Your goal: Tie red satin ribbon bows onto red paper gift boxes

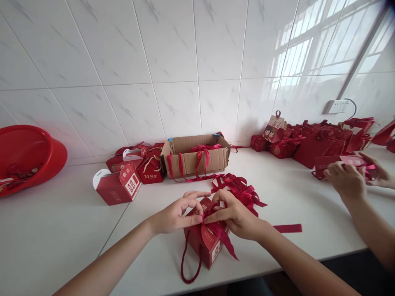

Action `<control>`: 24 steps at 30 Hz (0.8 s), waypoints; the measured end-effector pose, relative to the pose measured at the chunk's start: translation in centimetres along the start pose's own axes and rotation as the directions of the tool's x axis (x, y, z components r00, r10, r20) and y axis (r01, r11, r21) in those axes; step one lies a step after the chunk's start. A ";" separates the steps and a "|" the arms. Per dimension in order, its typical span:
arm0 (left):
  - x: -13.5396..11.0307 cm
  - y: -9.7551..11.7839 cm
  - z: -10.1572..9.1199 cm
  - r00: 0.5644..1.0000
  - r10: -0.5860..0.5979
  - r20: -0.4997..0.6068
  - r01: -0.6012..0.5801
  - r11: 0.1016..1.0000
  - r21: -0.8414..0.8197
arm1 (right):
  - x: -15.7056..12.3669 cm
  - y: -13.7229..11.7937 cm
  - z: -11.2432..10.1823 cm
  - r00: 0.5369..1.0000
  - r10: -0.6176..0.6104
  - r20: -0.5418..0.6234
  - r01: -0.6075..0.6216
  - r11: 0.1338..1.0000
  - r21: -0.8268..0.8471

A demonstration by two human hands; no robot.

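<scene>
A red gift box (197,240) with a twisted cord handle (190,279) stands close to the table's front edge. On top of it, a crimson ribbon (222,237) is gathered, one tail hanging down the right side. My left hand (182,214) pinches the ribbon at the box's top, thumb and fingers closed. Opposite it, my right hand (233,213) has its fingers closed on the same ribbon, nearly touching my left fingertips. The exact knot is hidden by the fingers. Just behind the box lies a heap of loose crimson ribbons (237,187).
A cardboard box (197,164) draped with ribbons stands by the wall. Left of it are several red gift boxes (115,191) and a red basin (55,152). Many red boxes and bags (317,148) line the right, where another person's hands (347,181) hold a red box.
</scene>
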State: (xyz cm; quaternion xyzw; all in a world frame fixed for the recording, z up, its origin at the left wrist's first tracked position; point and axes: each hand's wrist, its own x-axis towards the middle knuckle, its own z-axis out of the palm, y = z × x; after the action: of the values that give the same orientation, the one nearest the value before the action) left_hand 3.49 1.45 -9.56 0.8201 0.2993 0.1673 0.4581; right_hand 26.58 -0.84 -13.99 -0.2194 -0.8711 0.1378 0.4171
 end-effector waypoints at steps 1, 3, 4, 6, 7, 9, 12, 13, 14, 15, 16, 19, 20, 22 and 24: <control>0.0 0.0 0.1 1.000 0.001 -0.015 -0.002 1.000 -0.007 | 0.0 0.0 0.0 1.000 0.003 0.003 -0.003 1.000 0.002; 0.1 -0.1 0.2 1.000 0.001 -0.030 -0.002 0.999 -0.051 | -0.1 0.0 0.1 1.000 0.014 0.008 -0.014 1.000 0.007; 0.1 -0.1 0.3 1.000 0.007 -0.024 -0.009 0.996 -0.087 | -0.1 0.0 0.1 1.000 0.018 0.009 -0.018 1.000 0.012; 0.0 -0.3 0.3 0.999 0.037 -0.001 -0.036 0.988 -0.147 | 0.0 -0.1 0.1 1.000 0.028 0.010 -0.028 0.999 0.024; 0.0 -0.3 0.3 0.999 0.053 0.006 -0.051 0.985 -0.163 | 0.0 -0.1 0.2 0.999 0.033 0.010 -0.033 0.999 0.031; 0.1 -0.5 0.3 0.998 0.067 -0.005 -0.067 0.984 -0.164 | 0.0 -0.3 0.2 0.999 0.041 0.008 -0.041 0.998 0.046; 0.3 -0.6 0.4 0.998 0.039 -0.048 -0.045 0.988 -0.150 | 0.0 -0.4 0.2 0.998 0.056 0.006 -0.056 0.996 0.065; 0.3 -0.6 0.4 0.998 0.029 -0.060 -0.038 0.986 -0.160 | 0.0 -0.5 0.2 0.998 0.062 0.008 -0.062 0.995 0.072; 0.4 -0.5 0.5 0.997 0.022 -0.074 -0.035 0.983 -0.179 | -0.1 -0.5 0.2 0.998 0.069 0.012 -0.069 0.994 0.079; 0.5 -0.5 0.6 0.996 0.015 -0.090 -0.034 0.978 -0.206 | -0.1 -0.5 0.2 0.997 0.076 0.018 -0.078 0.993 0.087; 0.5 -0.5 0.7 0.995 0.006 -0.103 -0.030 0.972 -0.234 | -0.1 -0.5 0.2 0.996 0.083 0.027 -0.085 0.992 0.095; 0.4 -0.1 0.9 0.987 -0.051 -0.154 0.011 0.969 -0.248 | -0.2 -0.6 0.2 0.995 0.094 0.041 -0.098 0.989 0.110; 0.4 0.1 0.8 0.981 -0.073 -0.179 0.032 0.974 -0.224 | -0.2 -0.7 0.2 0.995 0.096 0.040 -0.100 0.989 0.107; 0.1 0.5 0.7 0.969 -0.096 -0.229 0.059 0.985 -0.162 | -0.2 -0.8 0.2 0.994 0.101 0.032 -0.103 0.990 0.092; -0.2 0.9 0.3 0.969 -0.061 -0.239 0.039 0.994 -0.097 | -0.2 -0.8 0.2 0.994 0.102 0.023 -0.104 0.991 0.081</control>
State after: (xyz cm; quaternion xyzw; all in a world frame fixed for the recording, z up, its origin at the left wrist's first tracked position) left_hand 3.84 0.76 -8.95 0.7638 0.3654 0.2680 0.4596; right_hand 26.30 -1.66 -13.85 -0.2455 -0.8562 0.1967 0.4099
